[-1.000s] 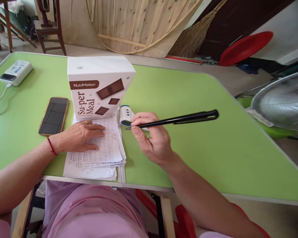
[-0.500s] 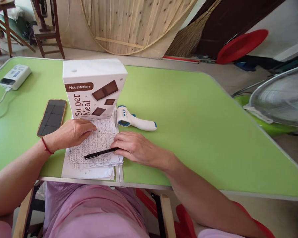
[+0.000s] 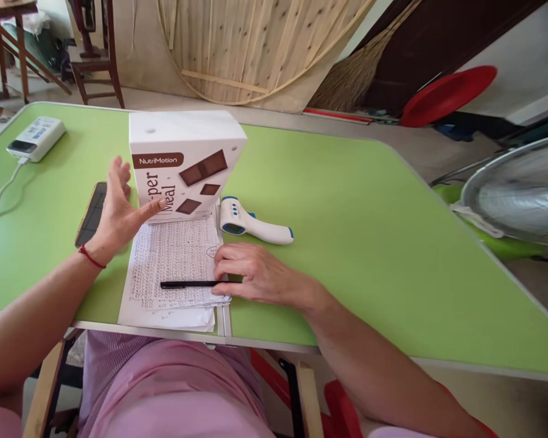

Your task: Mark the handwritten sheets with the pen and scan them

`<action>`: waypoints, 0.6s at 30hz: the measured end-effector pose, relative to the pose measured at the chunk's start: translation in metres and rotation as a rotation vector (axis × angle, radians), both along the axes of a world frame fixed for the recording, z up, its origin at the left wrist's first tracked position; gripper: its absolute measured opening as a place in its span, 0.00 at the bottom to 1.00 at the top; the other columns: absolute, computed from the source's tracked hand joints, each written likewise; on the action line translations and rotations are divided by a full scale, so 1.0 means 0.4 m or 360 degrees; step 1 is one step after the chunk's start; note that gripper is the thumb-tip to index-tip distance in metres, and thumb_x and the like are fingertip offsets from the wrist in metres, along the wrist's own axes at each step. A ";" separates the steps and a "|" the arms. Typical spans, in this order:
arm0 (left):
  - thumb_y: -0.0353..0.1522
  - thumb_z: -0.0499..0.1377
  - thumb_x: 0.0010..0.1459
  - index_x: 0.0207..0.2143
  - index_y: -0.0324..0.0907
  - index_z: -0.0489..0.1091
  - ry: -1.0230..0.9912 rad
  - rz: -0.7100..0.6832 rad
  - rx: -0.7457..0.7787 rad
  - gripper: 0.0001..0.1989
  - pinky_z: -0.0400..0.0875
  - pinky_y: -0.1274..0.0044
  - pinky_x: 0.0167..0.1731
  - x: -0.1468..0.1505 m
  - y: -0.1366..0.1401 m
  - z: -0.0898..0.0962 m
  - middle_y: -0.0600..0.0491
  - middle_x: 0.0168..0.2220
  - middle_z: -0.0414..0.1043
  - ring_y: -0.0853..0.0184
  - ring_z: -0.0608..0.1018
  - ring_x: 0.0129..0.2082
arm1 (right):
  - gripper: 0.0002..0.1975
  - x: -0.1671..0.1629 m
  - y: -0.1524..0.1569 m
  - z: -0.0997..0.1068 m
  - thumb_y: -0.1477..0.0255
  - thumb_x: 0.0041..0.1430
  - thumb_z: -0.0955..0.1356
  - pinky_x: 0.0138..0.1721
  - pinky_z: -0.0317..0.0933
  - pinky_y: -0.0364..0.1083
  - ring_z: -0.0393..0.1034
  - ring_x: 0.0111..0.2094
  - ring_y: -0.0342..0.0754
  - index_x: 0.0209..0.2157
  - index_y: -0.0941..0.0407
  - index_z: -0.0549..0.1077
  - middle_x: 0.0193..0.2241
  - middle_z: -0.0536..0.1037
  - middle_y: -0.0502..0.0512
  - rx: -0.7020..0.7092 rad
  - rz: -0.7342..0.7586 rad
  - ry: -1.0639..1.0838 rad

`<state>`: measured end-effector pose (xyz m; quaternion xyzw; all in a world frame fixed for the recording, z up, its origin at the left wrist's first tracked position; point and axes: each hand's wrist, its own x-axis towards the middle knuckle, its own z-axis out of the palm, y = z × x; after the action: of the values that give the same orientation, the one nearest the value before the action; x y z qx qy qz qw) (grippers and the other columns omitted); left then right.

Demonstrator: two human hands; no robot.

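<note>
A slim black plastic pen point(image 3: 189, 284) lies across the lower part of a stack of white handwritten paper sheets point(image 3: 176, 258), its long axis running nearly level from left to right, one end pointing left and the other reaching into the right hand point(image 3: 258, 277). That hand has its fingers and thumb curled about the pen's right end; how firmly they pinch it, I cannot tell. The left hand point(image 3: 117, 214) is open and holds nothing, fingers pointing away from the person and thumb stretched right across the front of a white cardboard box with brown print point(image 3: 189, 173); whether it touches the box is unclear. The box stands upright just beyond the written lines, front towards the person, its large lettering running upwards. Right of it, on the light-green tabletop point(image 3: 369, 243), lies a white-and-blue gun-shaped thermometer point(image 3: 260, 228), head to the left and handle pointing right, angled slightly towards the person. A black phone in a tan case point(image 3: 91, 218), partly hidden behind the left hand, points away, tipped rightwards.
</note>
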<state>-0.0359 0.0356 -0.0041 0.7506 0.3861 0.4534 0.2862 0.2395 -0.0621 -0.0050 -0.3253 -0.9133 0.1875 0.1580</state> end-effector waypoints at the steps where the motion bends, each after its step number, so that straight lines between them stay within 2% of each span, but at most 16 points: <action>1: 0.49 0.70 0.52 0.63 0.49 0.53 -0.0092 -0.0019 -0.0067 0.43 0.74 0.59 0.51 0.003 0.005 -0.011 0.43 0.58 0.64 0.48 0.68 0.61 | 0.12 0.000 0.000 0.000 0.65 0.64 0.70 0.35 0.61 0.47 0.70 0.33 0.47 0.28 0.56 0.77 0.31 0.76 0.53 -0.0001 0.0003 -0.0003; 5: 0.46 0.73 0.47 0.58 0.44 0.60 -0.0238 0.0004 -0.0223 0.41 0.77 0.59 0.49 0.014 0.004 -0.022 0.43 0.53 0.69 0.51 0.74 0.55 | 0.13 -0.001 -0.001 -0.001 0.64 0.64 0.70 0.34 0.61 0.46 0.69 0.32 0.46 0.28 0.56 0.75 0.29 0.75 0.52 0.0010 -0.0009 -0.0022; 9: 0.45 0.74 0.45 0.53 0.43 0.63 -0.0328 0.0127 -0.0287 0.38 0.78 0.61 0.48 0.014 -0.020 0.012 0.43 0.54 0.71 0.51 0.76 0.53 | 0.13 -0.002 -0.001 -0.003 0.63 0.64 0.70 0.34 0.62 0.46 0.70 0.31 0.47 0.28 0.57 0.74 0.29 0.75 0.53 0.0030 -0.0015 -0.0020; 11: 0.45 0.73 0.47 0.52 0.43 0.65 -0.0394 0.0119 -0.0351 0.35 0.78 0.63 0.46 0.013 -0.031 0.032 0.44 0.53 0.73 0.52 0.78 0.50 | 0.13 -0.001 -0.001 -0.004 0.63 0.64 0.70 0.35 0.63 0.47 0.71 0.32 0.47 0.29 0.57 0.74 0.30 0.76 0.54 0.0034 -0.0021 -0.0027; 14: 0.45 0.71 0.50 0.49 0.39 0.68 -0.0483 -0.0082 -0.0549 0.30 0.79 0.63 0.43 0.015 -0.037 0.051 0.44 0.48 0.76 0.52 0.80 0.46 | 0.13 0.000 -0.002 -0.006 0.63 0.63 0.71 0.35 0.63 0.46 0.72 0.33 0.47 0.29 0.57 0.74 0.31 0.77 0.55 0.0012 -0.0029 -0.0030; 18: 0.40 0.72 0.49 0.44 0.36 0.72 -0.0499 -0.0326 -0.0777 0.24 0.79 0.64 0.40 0.024 -0.038 0.056 0.44 0.42 0.79 0.54 0.81 0.41 | 0.12 0.000 -0.002 -0.006 0.64 0.63 0.71 0.33 0.62 0.45 0.71 0.31 0.46 0.30 0.56 0.75 0.30 0.77 0.54 0.0024 -0.0051 -0.0028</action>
<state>-0.0264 0.0204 0.0184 0.6155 0.3571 0.4265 0.5583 0.2396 -0.0629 -0.0075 -0.3402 -0.9107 0.1752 0.1554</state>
